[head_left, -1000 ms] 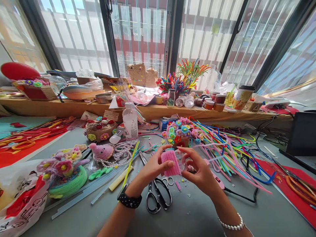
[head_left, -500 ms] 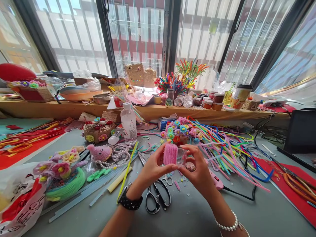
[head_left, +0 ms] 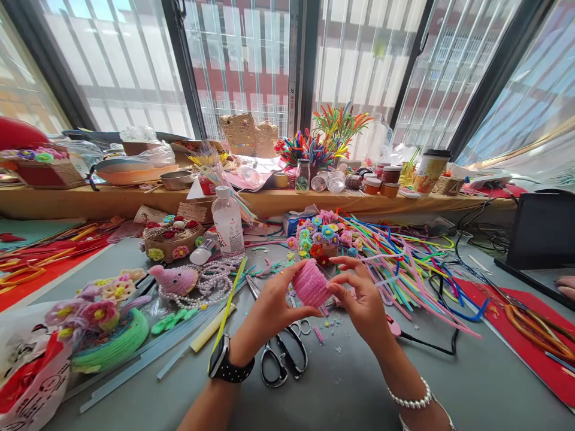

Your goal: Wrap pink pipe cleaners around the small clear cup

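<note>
A small clear cup wrapped in fuzzy pink pipe cleaner (head_left: pixel 309 285) is held up, tilted, above the grey table. My left hand (head_left: pixel 273 298) grips it from the left, thumb below and fingers behind. At its right edge my right hand (head_left: pixel 362 299) pinches with thumb and fingertips; the clear part is mostly hidden now. Below my hands lie black-handled scissors (head_left: pixel 294 357) and smaller scissors (head_left: pixel 303 327). A pink glue gun (head_left: pixel 394 326) is partly hidden behind my right wrist. Small scraps (head_left: pixel 318 334) dot the table.
Pipe cleaners (head_left: pixel 404 263) spread to the right, near a flower-covered basket (head_left: pixel 326 233). A plastic bottle (head_left: pixel 227 224), bead strings (head_left: pixel 220 278), a pink cone-shaped figure (head_left: pixel 175 280) and glue sticks (head_left: pixel 148 353) lie left. Another person's hand (head_left: pixel 566 286) shows at the right edge.
The pink-wrapped cup has turned and tilted, so its clear part has gone mostly out of sight. My right fingers have shifted onto its pink edge. The view has swung slightly right.
</note>
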{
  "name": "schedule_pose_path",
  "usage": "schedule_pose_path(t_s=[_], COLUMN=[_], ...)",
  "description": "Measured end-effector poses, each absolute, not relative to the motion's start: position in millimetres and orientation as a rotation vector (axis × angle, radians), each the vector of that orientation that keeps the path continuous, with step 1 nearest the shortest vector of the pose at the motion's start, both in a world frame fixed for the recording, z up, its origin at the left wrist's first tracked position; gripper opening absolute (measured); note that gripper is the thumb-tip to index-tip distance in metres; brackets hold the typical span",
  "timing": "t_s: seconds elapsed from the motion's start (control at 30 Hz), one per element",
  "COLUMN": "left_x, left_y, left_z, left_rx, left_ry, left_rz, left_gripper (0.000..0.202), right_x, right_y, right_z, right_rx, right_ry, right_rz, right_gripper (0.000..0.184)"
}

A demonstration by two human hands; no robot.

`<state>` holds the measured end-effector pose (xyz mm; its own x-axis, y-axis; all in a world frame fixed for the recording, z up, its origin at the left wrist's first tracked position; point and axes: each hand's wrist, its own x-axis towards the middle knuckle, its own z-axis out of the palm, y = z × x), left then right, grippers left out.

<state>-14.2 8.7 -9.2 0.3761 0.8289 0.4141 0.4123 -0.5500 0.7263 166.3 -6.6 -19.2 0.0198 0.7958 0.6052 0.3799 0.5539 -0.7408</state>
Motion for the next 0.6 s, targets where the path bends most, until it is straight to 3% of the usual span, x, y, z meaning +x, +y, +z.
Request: schedule_pose_path(t_s=[0.2, 0.6], left_x=[-15, -8], left_y=[9, 5], left_z=[-12, -14], left_rx=[2.158, 2.107], left_ry=[0.968, 0.977], left_rz=[1.025, 1.095], left_gripper=[0.078, 0.062], right_x=[158, 152], right_y=[-12, -17], right_z=[-21, -21], right_rx=[-0.996, -0.921], right_ry=[-1.614, -1.618], right_rz=[0.333, 0.338], right_gripper=[0.016, 0.017])
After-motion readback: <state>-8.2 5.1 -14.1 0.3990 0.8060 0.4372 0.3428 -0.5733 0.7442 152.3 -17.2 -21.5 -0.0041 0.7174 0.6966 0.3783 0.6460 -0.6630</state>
